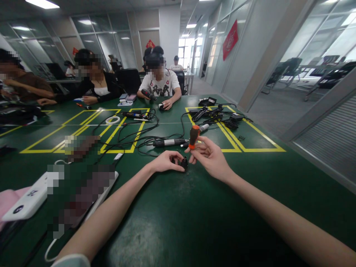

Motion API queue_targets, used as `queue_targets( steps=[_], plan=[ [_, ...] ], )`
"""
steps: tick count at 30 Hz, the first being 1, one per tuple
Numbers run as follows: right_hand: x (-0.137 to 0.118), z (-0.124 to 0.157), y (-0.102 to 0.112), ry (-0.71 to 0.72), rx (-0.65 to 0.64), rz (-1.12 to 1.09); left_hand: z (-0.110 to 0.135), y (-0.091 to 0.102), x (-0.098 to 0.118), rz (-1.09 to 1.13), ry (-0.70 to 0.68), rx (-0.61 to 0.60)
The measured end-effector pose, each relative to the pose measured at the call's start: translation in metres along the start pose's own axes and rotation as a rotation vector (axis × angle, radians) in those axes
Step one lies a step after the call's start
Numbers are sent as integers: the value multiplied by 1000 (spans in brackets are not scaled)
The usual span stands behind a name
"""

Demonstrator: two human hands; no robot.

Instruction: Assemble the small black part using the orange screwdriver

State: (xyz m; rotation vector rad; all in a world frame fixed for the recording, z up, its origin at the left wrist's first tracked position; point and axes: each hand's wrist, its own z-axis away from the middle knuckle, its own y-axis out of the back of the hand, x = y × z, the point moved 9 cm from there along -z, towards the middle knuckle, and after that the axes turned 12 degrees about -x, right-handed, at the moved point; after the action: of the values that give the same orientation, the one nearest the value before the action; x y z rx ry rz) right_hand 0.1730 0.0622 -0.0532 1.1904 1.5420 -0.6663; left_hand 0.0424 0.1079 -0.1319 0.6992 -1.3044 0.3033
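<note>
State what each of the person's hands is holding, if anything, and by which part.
The right hand grips a screwdriver by its orange-and-black handle, standing upright. The left hand pinches a small black part by its side, on the green table.

Bright, even office light pours down from the ceiling panels [42, 3], with extra daylight flooding in through the far corridor window [185, 47], which blows out to white. The green table [194, 222] picks up a soft, dull sheen near its front edge (no harsh glare). Shadows stay faint: just a thin dark smudge under the left hand [166, 161] and right hand [210, 155]. The wide lens bends everything at the borders; the glass partition [319, 92] leans hard and the forearms stretch toward the bottom corners. The centre is fairly sharp, the far people softer. Pixelated blocks cover faces and patches near the table's left edge.
</note>
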Motion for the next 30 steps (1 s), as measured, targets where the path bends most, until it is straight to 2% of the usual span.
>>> queue_targets(
  steps=[10,16,21,26,30],
  plan=[
    [-6,-1,8,-2,38,116,-1,0,-3,0,0,1],
    [-5,0,8,12,39,42,0,0,-1,-3,-1,-4],
    [-3,-1,9,-15,50,85,-1,0,-3,2,-1,-4],
    [-9,-1,13,26,71,169,-1,0,-5,2,1,-1],
    [-9,0,13,38,72,115,-1,0,-4,1,2,-1]
  ],
)
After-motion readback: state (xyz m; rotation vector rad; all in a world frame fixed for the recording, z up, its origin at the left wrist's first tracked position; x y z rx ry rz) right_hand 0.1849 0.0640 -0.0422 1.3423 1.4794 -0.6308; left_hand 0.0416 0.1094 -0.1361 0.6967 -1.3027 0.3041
